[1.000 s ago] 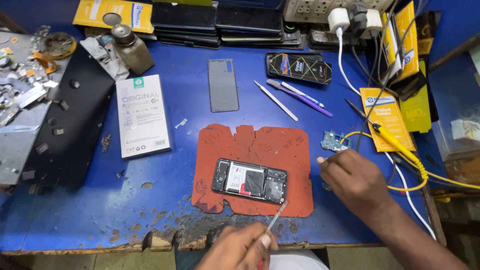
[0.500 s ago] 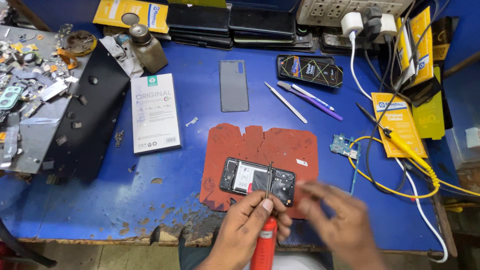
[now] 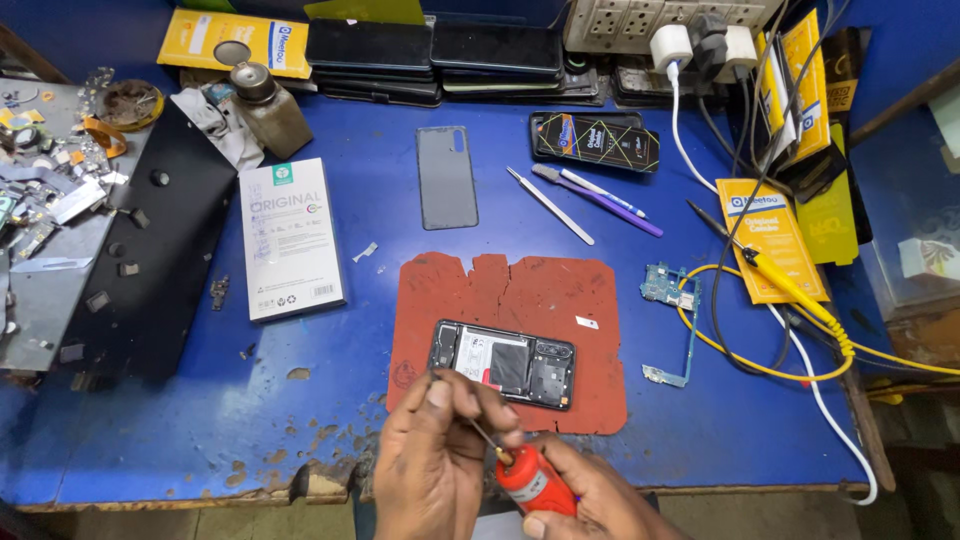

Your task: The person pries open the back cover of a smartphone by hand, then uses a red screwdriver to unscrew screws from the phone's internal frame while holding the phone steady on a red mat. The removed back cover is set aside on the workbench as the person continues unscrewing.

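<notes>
Opened phone (image 3: 503, 364) lay on red mat (image 3: 510, 330), long axis L-R, just beyond both hands. R hand (image 3: 575, 495) gripped red screwdriver (image 3: 525, 478); L hand (image 3: 435, 460), nearer, pinched its shaft by phone's near-left corner.

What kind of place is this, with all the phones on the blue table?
Most likely a phone repair bench. An opened phone lies on a red work mat, the right hand holds a red-handled screwdriver that the left hand steadies, and a loose circuit board lies beside the mat.
</notes>
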The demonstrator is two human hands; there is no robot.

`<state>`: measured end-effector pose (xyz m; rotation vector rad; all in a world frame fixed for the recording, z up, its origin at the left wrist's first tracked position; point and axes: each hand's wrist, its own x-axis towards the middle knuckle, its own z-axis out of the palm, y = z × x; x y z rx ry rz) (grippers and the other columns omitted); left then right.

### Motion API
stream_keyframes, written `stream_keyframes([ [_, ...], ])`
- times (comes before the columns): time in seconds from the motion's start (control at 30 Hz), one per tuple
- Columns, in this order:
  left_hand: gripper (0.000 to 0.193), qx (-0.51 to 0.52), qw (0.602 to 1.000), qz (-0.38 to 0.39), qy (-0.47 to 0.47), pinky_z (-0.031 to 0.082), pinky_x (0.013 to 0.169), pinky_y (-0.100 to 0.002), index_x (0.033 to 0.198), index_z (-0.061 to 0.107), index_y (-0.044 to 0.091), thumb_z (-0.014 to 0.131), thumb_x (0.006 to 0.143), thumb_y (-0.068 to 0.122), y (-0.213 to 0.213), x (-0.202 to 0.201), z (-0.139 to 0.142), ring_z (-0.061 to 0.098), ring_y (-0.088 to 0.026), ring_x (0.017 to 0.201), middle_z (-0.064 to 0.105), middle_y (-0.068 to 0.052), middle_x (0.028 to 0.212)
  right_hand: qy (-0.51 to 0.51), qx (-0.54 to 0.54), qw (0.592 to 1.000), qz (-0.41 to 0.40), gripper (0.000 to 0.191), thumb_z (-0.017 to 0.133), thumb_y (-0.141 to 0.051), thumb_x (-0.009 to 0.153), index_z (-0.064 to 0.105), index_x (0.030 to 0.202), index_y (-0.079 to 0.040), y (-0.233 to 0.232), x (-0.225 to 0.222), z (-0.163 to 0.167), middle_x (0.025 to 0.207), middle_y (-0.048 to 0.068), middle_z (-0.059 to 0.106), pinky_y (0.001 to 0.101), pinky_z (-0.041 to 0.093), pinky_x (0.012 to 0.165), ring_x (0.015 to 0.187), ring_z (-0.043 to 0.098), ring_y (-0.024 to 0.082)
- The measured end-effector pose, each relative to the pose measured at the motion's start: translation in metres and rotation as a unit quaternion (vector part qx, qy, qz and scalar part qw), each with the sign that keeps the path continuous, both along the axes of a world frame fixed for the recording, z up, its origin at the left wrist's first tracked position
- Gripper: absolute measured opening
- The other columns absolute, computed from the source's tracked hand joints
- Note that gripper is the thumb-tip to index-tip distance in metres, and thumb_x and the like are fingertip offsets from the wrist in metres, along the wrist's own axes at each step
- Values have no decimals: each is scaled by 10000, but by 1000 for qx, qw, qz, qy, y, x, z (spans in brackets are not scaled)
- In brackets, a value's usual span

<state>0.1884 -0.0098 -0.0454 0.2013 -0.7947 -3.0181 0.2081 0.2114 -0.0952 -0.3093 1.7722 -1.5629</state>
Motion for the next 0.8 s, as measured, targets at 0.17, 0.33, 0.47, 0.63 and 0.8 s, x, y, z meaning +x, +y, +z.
stream_keyframes([
  [0.17,292,-22,964,262,42,544,759,-353,913,585,74,544,1138,255,-97,-4,28,639,-193,725,657,-102,820,17,123,989,78,573,736,-389,903,579,1387,-125,-1,2,-19,1307,34,743,328,460,1095,1267,671,140],
  [0.33,316,-420,877,228,41,489,619,-358,826,663,113,571,1095,250,-164,10,-5,635,-205,637,686,-85,753,-2,66,997,-26,617,759,-253,897,539,1448,-84,53,2,-8,1128,131,683,378,523,933,1046,664,206],
  [0.47,275,-819,539,76,-180,506,543,-430,818,707,34,644,1006,225,-155,0,-27,611,-307,519,609,-141,649,-41,-20,990,-136,621,637,-318,986,466,1518,-48,94,-10,-2,1143,154,725,372,579,848,920,667,201],
  [0.63,134,-914,349,119,-171,550,683,-427,977,727,67,710,994,199,-145,-11,-39,689,-324,738,721,-123,889,-13,160,958,-236,589,452,-395,980,590,1429,-39,108,-28,-3,1164,77,769,322,551,906,990,723,164],
  [0.8,204,-850,501,156,52,556,910,-420,1139,691,36,686,955,124,-118,-22,-44,694,-312,1036,713,-129,1109,37,141,970,-194,415,575,-253,1035,579,1376,-17,113,-35,-3,1131,113,707,331,563,905,1012,667,176],
])
